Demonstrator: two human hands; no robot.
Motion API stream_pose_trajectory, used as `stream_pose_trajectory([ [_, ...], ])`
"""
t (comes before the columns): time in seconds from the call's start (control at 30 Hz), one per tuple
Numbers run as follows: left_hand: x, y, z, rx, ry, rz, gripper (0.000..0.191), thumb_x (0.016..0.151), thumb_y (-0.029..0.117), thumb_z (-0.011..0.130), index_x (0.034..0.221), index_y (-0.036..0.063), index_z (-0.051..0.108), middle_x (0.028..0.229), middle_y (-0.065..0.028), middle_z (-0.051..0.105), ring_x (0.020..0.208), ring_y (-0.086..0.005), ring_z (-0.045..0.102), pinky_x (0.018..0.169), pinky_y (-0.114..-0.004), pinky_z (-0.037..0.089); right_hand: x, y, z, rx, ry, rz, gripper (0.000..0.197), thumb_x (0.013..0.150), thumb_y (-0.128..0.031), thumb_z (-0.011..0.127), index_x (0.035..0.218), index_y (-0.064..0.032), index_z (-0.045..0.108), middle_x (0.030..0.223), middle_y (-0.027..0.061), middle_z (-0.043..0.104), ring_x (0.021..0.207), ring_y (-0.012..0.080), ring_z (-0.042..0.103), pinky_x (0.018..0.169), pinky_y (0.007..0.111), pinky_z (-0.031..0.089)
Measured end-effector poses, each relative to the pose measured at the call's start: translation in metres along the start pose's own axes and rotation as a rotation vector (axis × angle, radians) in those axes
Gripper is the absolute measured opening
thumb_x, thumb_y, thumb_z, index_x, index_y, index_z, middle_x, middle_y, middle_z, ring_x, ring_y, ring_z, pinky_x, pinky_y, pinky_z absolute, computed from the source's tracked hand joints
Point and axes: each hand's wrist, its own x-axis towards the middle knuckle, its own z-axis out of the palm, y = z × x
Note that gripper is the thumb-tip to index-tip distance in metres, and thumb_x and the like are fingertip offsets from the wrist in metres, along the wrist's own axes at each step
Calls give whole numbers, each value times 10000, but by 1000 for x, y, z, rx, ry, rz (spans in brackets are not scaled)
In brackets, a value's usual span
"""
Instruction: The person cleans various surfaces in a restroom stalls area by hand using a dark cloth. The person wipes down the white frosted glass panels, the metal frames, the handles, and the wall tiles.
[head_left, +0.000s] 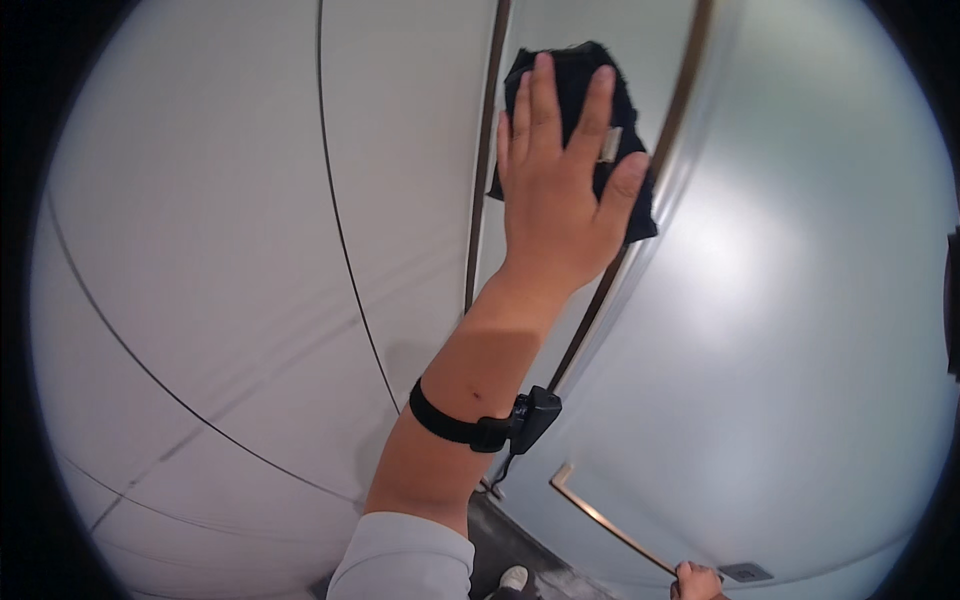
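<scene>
My left hand (562, 172) reaches up, fingers spread, pressing a dark folded cloth (628, 124) flat against a narrow frosted panel (581, 319) with brown edge strips. A small pale tag shows on the cloth between index finger and thumb. Around my left forearm runs a black strap with a small black device (536, 420) and a cable. Low at the right, my right hand (696, 581) is closed around the lower end of a brass-coloured bar handle (615, 525) on a frosted glass door (750, 375). The picture's bottom edge cuts that hand off.
Pale wall panels (225, 225) with thin dark seams fill the left side. A small metal plate (746, 573) is set low in the glass door. Below lies a dark floor (499, 536) with a light shoe (514, 577) on it.
</scene>
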Motion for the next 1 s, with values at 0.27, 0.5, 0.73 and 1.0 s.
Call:
stream_pose_trajectory([
  [0.27, 40, 62, -58, 29, -19, 102, 648, 1004, 474, 478, 1551, 151, 351, 1608, -258, 218, 1480, -431, 224, 1200, -527, 166, -48, -46, 134, 145, -93, 48, 259, 852, -195, 543, 1104, -137, 532, 971, 226, 656, 793, 464, 644, 653, 630, 485],
  [0.5, 27, 94, -73, 52, -26, 127, 603, 1037, 410, 426, 1559, 125, 326, 1617, -257, 202, 1501, -399, 199, 1213, -469, 159, -47, -46, 221, 193, -340, 114, 340, 896, -173, 491, 1234, -149, 522, 1191, 217, 602, 1060, 442, 594, 879, 583, 471],
  [0.73, -148, 22, -6, 139, -67, 249, 565, 1034, 339, 454, 1557, 160, 339, 1601, -257, 250, 1463, -426, 277, 1195, -465, 227, 29, 15, 473, 231, -441, 154, 343, 950, -236, 406, 1269, -135, 482, 1205, 252, 628, 1140, 464, 595, 937, 594, 462],
  [1.0, -409, -57, 37, 70, -208, 308, 559, 1028, 326, 426, 1530, 83, 388, 1622, -247, 207, 1464, -452, 255, 1175, -552, 177, 168, 61, 522, 260, -485, 65, 371, 949, -260, 435, 1292, -125, 475, 1219, 257, 619, 1149, 455, 594, 938, 594, 462],
])
